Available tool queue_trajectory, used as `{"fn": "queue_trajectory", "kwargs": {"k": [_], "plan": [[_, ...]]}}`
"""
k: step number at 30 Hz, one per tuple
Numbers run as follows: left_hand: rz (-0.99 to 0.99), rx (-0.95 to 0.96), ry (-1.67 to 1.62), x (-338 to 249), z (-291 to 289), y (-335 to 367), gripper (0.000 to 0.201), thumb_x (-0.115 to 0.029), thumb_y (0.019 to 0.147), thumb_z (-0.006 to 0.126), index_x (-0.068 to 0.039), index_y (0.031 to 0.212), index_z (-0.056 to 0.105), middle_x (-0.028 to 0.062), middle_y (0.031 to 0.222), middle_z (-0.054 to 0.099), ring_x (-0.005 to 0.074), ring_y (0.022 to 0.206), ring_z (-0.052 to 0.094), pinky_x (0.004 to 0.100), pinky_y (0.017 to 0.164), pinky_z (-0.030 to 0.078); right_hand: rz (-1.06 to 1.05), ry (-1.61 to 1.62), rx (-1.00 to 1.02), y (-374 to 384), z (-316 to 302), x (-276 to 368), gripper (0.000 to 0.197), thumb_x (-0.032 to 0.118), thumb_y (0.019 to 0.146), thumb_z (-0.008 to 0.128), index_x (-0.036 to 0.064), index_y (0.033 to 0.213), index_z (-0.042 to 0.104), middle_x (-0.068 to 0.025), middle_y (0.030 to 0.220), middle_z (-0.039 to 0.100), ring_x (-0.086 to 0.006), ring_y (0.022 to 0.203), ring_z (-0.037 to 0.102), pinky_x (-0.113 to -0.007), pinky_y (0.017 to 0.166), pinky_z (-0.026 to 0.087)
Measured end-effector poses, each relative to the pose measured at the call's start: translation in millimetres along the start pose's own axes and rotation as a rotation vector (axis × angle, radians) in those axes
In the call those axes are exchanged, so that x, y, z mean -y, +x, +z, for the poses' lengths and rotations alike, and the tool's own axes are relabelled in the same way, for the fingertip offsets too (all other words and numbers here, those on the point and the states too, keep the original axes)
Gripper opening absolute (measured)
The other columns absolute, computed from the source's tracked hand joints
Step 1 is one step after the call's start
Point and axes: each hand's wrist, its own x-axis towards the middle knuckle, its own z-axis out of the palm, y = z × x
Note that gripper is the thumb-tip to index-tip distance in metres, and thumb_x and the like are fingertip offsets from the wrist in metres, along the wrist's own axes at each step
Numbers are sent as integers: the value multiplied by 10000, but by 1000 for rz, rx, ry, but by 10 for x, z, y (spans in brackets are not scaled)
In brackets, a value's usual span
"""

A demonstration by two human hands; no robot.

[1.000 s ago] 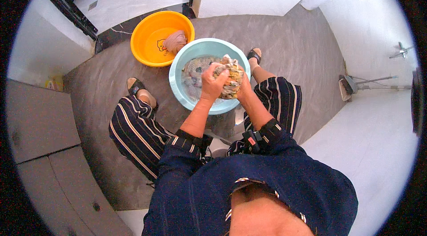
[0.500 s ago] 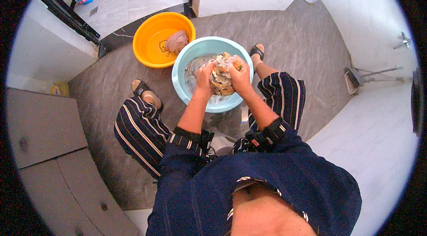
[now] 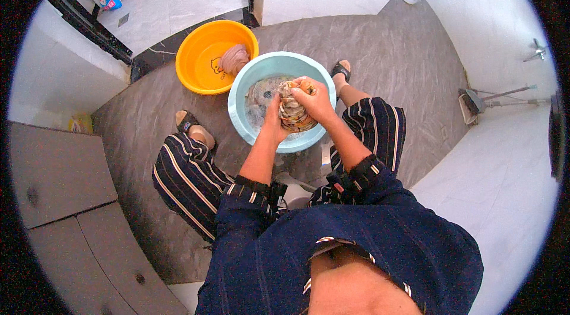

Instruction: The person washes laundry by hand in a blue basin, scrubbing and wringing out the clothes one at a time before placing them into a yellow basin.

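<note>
A wet, patterned cloth (image 3: 295,114) in cream, orange and dark colours is bunched up over the light blue basin (image 3: 237,122). My right hand (image 3: 314,101) is closed round the cloth's upper right part. Against the left side of the same cloth lies my left hand (image 3: 274,124), its fingers smeared by motion, so their grip cannot be made out. Below, in the basin, a pale greyish cloth (image 3: 261,92) lies in sudsy water.
Touching the blue basin at the upper left is a yellow basin (image 3: 196,68) with a rolled mauve cloth (image 3: 234,59) inside. My sandalled feet flank the basins. Grey cabinets (image 3: 65,172) stand at left; a broom and dustpan (image 3: 473,103) lean by the right wall.
My left hand has slid down and left along the cloth, its fingers now blurred. The cloth hangs more upright, and more of the pale cloth in the water shows.
</note>
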Motion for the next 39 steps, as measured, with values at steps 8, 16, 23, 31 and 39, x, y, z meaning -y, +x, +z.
{"fn": "queue_trajectory", "kwargs": {"k": [8, 16, 23, 31, 39], "plan": [[33, -72, 0, 1, -121, 111, 490, -455, 939, 338, -148, 1309, 426, 101, 1289, 497, 299, 1151, 514, 487, 952, 439, -149, -13, 0, 9, -9, 148, 353, 294, 731, 719, 23, 931, 614, -98, 989, 612, -205, 916, 592, -311, 838, 453], [35, -61, 14, -79, -112, 76, 503, -451, 924, 347, -116, 1288, 440, 103, 1260, 514, 264, 1122, 536, 434, 933, 464, -266, -84, 96, -65, 0, 407, 316, 254, 716, 721, 18, 887, 600, -92, 822, 608, -194, 758, 591, -320, 705, 467], [6, 49, 271, -65, -162, 120, 480, -462, 920, 366, -123, 1245, 466, 96, 1227, 529, 250, 1077, 558, 409, 866, 502, -355, -80, 118, -73, -43, 318, 236, 215, 728, 661, 15, 730, 537, -127, 688, 511, -259, 624, 519, -359, 590, 424], [-161, 56, 409, 45, -160, 351, 483, -465, 915, 383, -114, 1235, 474, 103, 1220, 535, 257, 1075, 562, 422, 865, 503, -337, -7, 161, -21, -271, 82, 242, 224, 724, 643, -4, 771, 576, -188, 700, 544, -340, 651, 559, -395, 611, 444], [-401, 24, 399, 64, -319, 628, 498, -475, 911, 387, -106, 1233, 479, 110, 1213, 543, 269, 1078, 564, 439, 882, 495, -289, -4, 269, 99, -438, -66, 280, 266, 725, 624, -3, 738, 546, -163, 675, 542, -280, 608, 528, -380, 602, 425]]}}
